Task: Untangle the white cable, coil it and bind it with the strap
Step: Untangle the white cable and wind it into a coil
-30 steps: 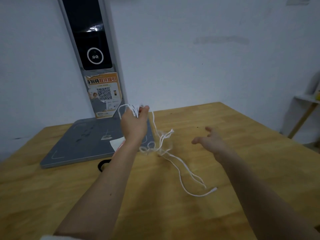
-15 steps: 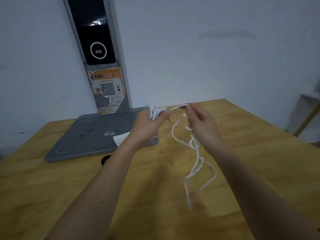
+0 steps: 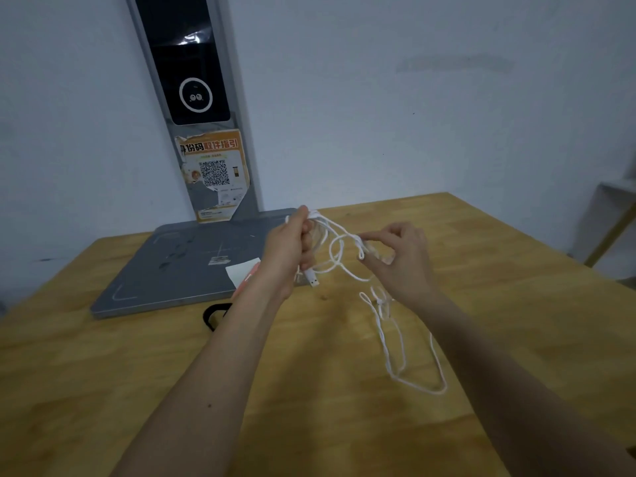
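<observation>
The thin white cable (image 3: 392, 342) hangs tangled in the air above the wooden table (image 3: 344, 390). My left hand (image 3: 287, 249) grips a bunch of its loops, and a USB plug (image 3: 311, 278) dangles just below that fist. My right hand (image 3: 401, 259) pinches a strand a short way to the right, level with the left hand. A long knotted loop droops from the right hand down towards the tabletop. The black strap (image 3: 213, 313) lies on the table beside my left forearm, partly hidden by it.
A grey flat base (image 3: 179, 266) with an upright dark-screened post (image 3: 192, 80) stands at the back left against the wall. A white slip (image 3: 241, 271) and something orange lie at its front edge. A pale shelf (image 3: 609, 218) stands off the table's right side.
My right hand came up from the table and took a strand next to the left hand. The cable's loose length has lifted off the table and now hangs between and below both hands.
</observation>
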